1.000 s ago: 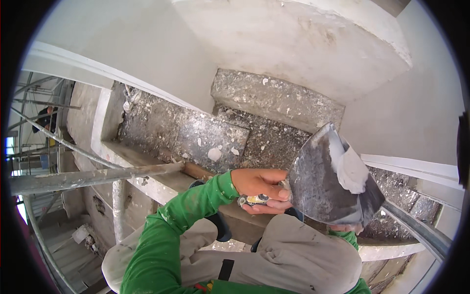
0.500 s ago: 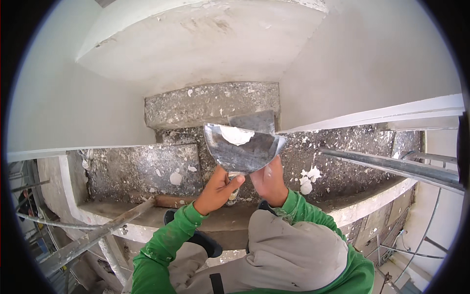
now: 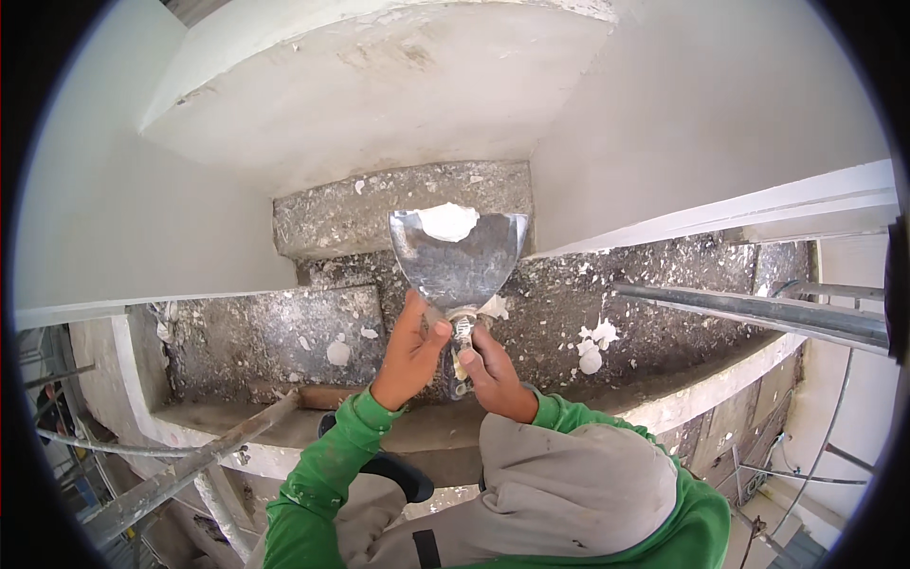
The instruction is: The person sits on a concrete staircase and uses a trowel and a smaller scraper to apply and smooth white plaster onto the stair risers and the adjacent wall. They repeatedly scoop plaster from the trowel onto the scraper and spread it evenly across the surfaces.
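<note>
A wide putty knife (image 3: pixel 462 264) points away from me, with a lump of white putty (image 3: pixel 448 222) on the far edge of its grey metal blade. My left hand (image 3: pixel 409 353) is closed at the base of the blade, thumb by the handle and fingers partly hidden behind. On the putty-smeared handle (image 3: pixel 462 330), my right hand (image 3: pixel 497 377) is closed with thumb and fingers. Another bit of white putty shows beside the blade's neck. Whether a second blade lies behind this one is hidden.
Pale plastered walls (image 3: pixel 711 123) rise on both sides of a concrete step (image 3: pixel 408 204). White splatters (image 3: pixel 595 347) dot the rough platform. A metal pole (image 3: pixel 758 311) reaches in from the right, and another pole (image 3: pixel 190 460) crosses at lower left. Below sits a curved ledge (image 3: pixel 682 408).
The putty knife has turned to lie straighter, its blade flatter to view. My right hand has moved from behind the blade down to the handle. The second grey blade seen behind is now out of sight.
</note>
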Available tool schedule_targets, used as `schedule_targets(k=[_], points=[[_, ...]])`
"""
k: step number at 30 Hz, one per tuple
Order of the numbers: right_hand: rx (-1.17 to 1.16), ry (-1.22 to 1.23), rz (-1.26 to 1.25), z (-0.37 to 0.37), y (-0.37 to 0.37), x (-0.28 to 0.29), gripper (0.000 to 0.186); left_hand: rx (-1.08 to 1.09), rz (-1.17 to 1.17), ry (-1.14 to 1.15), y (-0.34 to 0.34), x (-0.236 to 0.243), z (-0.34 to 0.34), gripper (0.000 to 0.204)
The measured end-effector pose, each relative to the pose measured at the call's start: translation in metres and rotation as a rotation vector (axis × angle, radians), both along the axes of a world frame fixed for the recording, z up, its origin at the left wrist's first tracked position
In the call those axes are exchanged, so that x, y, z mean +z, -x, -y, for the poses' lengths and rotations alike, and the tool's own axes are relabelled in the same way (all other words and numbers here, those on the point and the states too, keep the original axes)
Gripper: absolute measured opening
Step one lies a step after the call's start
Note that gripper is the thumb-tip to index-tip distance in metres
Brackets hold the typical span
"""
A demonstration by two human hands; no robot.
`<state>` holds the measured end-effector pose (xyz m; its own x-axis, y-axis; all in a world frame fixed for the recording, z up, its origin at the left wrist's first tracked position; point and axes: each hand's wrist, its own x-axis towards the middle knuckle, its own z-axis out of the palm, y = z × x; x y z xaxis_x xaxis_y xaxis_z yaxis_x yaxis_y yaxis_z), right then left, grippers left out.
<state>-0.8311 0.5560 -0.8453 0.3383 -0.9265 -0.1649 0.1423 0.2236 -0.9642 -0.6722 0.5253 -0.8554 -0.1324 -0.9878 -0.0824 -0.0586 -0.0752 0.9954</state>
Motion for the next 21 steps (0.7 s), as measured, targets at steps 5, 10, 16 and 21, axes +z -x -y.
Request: schedule_targets(k=[5,10,16,21], points=[[-0.065,0.155,-0.145,-0.010,0.039,-0.022,0.031,0.104,0.286,0.171,-0.031,0.010,0.046,0.032],[-0.087,0.094,-0.119,-0.033,0.093,-0.022,0.025,0.222,0.252,0.263,-0.018,0.030,0.087,0.032],[-0.211,0.079,-0.182,-0.063,0.122,-0.025,0.024,0.227,-0.019,0.255,0.041,0.067,0.170,0.020],[-0.287,0.106,-0.193,-0.074,0.132,-0.019,0.035,0.102,0.133,0.562,0.073,0.075,0.223,0.023]])
